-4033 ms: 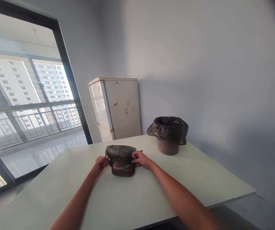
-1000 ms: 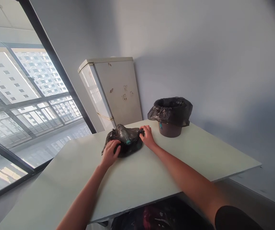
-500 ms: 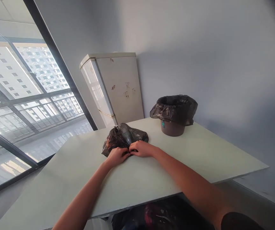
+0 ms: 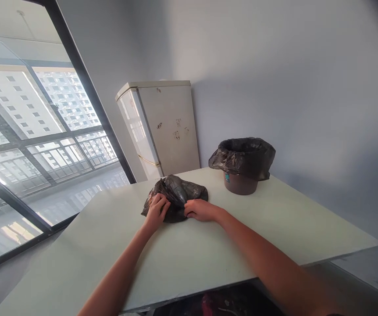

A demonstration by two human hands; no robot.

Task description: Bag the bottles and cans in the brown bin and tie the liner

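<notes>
A filled black plastic bag (image 4: 176, 192) lies on the pale table (image 4: 202, 250), its thin film bulging over contents I can barely make out. My left hand (image 4: 158, 210) is on the bag's near left side, fingers curled into the film. At its near right edge, my right hand (image 4: 200, 210) pinches the plastic with bent fingers. A stretch of bag shows between the two hands. The fingertips are partly hidden against the dark film.
A brown bin (image 4: 240, 183) with a black liner folded over its rim stands at the table's back right. Behind the table are an old white refrigerator (image 4: 172, 127) and a grey wall (image 4: 274, 79). A large dark-framed window (image 4: 37, 118) is at the left.
My hands were together at the bag's near edge. Now the left has moved left and up onto the bag, leaving a gap between them. The view has tilted slightly.
</notes>
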